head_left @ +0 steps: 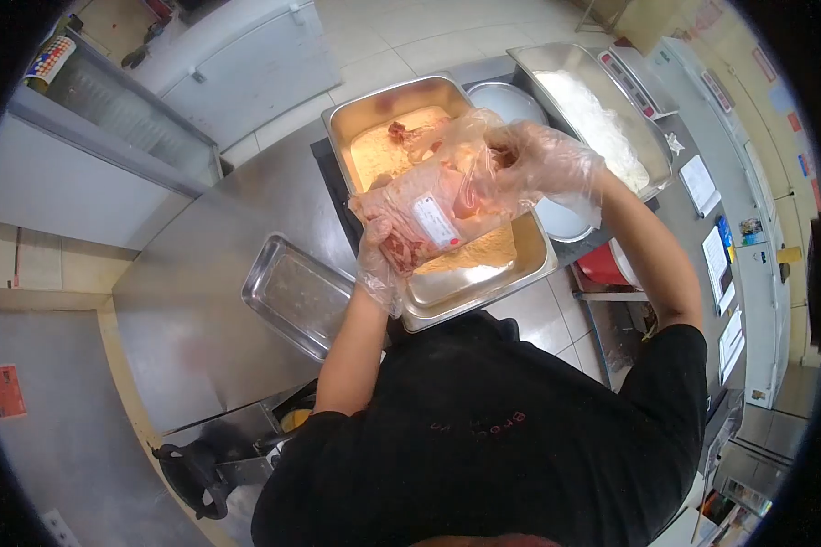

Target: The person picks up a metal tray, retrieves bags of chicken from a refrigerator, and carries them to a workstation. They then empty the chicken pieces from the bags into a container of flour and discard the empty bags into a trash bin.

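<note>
A clear plastic bag of raw meat [456,196] is held in both hands, tilted above a deep metal pan [538,246]. The lower left end of the bag is grasped by the left hand [377,251], with the fingers closed around its edge. The upper right end is gripped by the right hand [538,164], its fingers bent; whether plastic or meat is pinched between them cannot be told. Both hands are covered by thin clear gloves. A white label [436,221] with a red dot is stuck to the side of the bag that faces up.

Orange powder [374,159] is spread in the deep pan, partly hidden by the bag, and a piece of reddish meat [399,133] is seen over the powder, near the bag. A shallow metal tray [292,296] is set on the steel table [192,310], just beside the pan on the left. On the other side, a second deep pan [657,173] is partly filled with white powder [593,118]. Between the two pans, round metal pieces [511,98] are partly covered by the right hand and the bag. A scale [634,80] is placed beside the second pan.
</note>
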Motion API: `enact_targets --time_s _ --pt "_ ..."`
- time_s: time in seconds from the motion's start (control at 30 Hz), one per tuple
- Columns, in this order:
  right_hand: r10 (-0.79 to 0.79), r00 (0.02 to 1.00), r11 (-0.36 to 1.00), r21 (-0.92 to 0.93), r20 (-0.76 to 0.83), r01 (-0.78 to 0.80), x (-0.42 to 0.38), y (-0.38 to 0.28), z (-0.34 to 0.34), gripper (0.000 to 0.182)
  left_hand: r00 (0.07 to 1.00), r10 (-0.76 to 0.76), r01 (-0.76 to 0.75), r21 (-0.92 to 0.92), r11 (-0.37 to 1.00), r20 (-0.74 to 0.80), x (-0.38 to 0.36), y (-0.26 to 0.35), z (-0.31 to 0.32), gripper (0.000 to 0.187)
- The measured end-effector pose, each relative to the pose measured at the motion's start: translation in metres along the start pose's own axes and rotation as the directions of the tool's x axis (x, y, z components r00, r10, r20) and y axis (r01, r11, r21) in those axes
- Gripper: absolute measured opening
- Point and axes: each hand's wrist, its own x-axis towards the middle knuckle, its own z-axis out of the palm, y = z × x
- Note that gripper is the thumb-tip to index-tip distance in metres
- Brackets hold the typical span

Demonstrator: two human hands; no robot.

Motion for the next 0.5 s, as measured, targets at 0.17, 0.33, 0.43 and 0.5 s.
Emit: enact_targets --time_s 0.17,0.33,0.43,0.5 --pt "-0.016 0.984 0.998 0.055 -0.177 0.027 -0.011 0.01 0.011 0.025 0.995 -0.056 0.051 -0.053 0.997 -0.085 -0.007 -0.003 -0.008 0.085" --pt "0.017 0.998 0.976 0.217 -0.059 -0.004 -0.01 0.028 0.017 0.022 0.999 -0.044 0.043 -0.028 0.999 -0.01 -0.003 0.004 -0.006 0.082" --pt "0.095 0.995 0.991 0.093 -0.016 -0.093 -0.014 0.012 0.018 0.02 0.979 -0.177 0.169 0.089 0.982 0.1 -0.002 0.012 0.001 0.077" --pt "0.125 0.99 0.99 0.069 -0.059 -0.12 -0.011 0.02 0.024 0.02 0.993 -0.107 0.106 0.024 0.994 0.042 -0.006 0.016 0.016 0.073"
